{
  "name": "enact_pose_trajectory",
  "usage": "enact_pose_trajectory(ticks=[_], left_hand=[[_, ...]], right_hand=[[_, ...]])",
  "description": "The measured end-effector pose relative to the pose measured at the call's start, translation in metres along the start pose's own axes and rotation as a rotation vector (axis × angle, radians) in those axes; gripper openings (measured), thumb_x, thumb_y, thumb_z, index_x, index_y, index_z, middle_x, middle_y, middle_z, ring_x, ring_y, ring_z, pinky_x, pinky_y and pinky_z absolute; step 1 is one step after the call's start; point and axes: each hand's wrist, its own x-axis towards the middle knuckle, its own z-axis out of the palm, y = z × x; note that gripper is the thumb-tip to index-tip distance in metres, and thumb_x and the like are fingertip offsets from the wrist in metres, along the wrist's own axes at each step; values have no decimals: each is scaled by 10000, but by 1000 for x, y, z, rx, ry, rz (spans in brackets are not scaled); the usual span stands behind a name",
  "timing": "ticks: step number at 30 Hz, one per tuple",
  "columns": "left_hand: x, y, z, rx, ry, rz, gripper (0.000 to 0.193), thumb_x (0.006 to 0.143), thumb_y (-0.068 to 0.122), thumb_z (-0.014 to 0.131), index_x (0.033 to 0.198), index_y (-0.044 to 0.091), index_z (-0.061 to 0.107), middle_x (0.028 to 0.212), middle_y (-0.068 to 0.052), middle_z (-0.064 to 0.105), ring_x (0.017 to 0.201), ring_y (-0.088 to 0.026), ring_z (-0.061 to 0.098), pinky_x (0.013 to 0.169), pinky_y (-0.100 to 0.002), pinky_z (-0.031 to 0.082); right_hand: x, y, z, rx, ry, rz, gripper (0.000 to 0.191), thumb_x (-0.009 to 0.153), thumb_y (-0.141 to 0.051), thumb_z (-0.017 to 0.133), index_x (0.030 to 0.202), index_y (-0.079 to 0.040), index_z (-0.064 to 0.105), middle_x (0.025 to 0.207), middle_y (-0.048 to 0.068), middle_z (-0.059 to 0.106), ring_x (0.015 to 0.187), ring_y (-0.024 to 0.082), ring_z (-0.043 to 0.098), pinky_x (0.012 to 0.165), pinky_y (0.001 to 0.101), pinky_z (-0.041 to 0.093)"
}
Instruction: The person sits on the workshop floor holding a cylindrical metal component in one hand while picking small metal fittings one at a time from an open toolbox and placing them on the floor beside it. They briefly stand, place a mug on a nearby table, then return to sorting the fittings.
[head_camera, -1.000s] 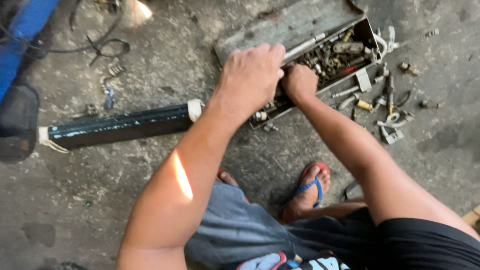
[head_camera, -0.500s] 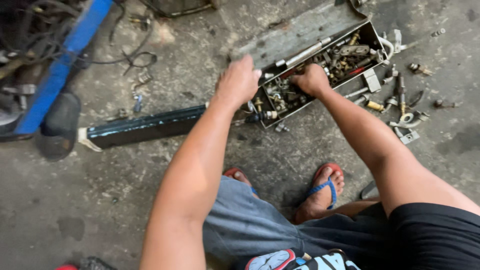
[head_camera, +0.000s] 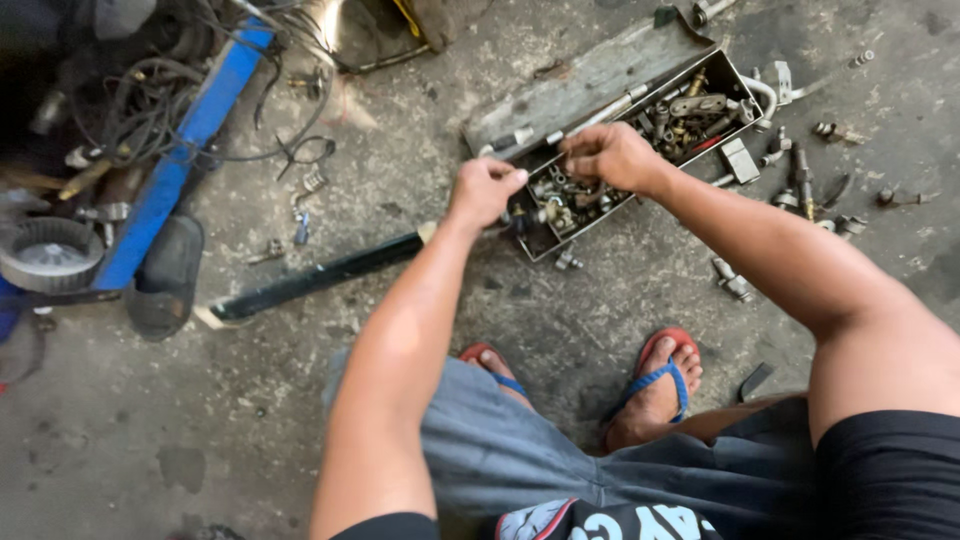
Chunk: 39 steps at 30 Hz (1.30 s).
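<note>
We see no labels, signs or screens on floor or tools. Only container-type item: open metal toolbox (head_camera: 600, 75), long rectangular, grey and worn, lying diagonally at top centre-right on concrete, lid folded back to its upper-left side. Its tray holds mixed bolts, fittings & small metal parts. Only printed surface: white lettering w/ red trim on dark cloth at bottom edge, partly cut off.

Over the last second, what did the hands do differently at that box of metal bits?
The left hand drew back off the metal box to its near corner, closed in a fist. The right hand stayed inside, picking among the parts. Box and dark tube lie as before.
</note>
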Motion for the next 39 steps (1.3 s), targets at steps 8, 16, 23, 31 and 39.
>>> enact_pose_trajectory(ticks=[8, 16, 23, 31, 39], left_hand=[[-7, 54, -42, -203, -107, 136, 288, 899, 277, 784, 1016, 15, 769, 821, -13, 734, 718, -74, 638, 647, -266, 536], [-9, 65, -62, -172, -57, 139, 303, 892, 280, 801, 1034, 14, 780, 854, -5, 720, 768, -74, 607, 689, -264, 516], [-14, 68, -49, -164, -112, 208, 311, 887, 284, 806, 1046, 19, 771, 903, -2, 746, 828, -87, 648, 759, -272, 541], [-16, 73, -47, -207, -158, 171, 295, 891, 258, 800, 1058, 17, 775, 904, -26, 744, 817, -96, 642, 745, -276, 541], [-24, 79, -58, -112, -160, 222, 299, 907, 261, 779, 1076, 15, 771, 956, -49, 775, 866, -110, 677, 798, -283, 553]], right_hand=[[14, -49, 3, 188, 47, -427, 181, 1068, 7, 595, 1245, 9, 562, 1111, 93, 720, 1008, 166, 735, 852, 298, 603], [11, -72, -7, 180, 75, -552, 139, 1100, 5, 545, 1233, 0, 506, 1138, 122, 714, 1034, 170, 740, 879, 290, 611], [10, -80, -15, -64, 93, -504, 117, 1061, 11, 599, 1165, 10, 546, 1041, 84, 724, 959, 137, 719, 792, 272, 573], [1, -89, -10, -143, 67, -518, 99, 1064, -11, 603, 1150, 9, 556, 1023, 81, 731, 974, 126, 730, 809, 273, 583], [-6, -101, -6, -256, 69, -540, 101, 1046, -7, 625, 1133, 23, 584, 991, 82, 752, 952, 118, 725, 838, 273, 587]])
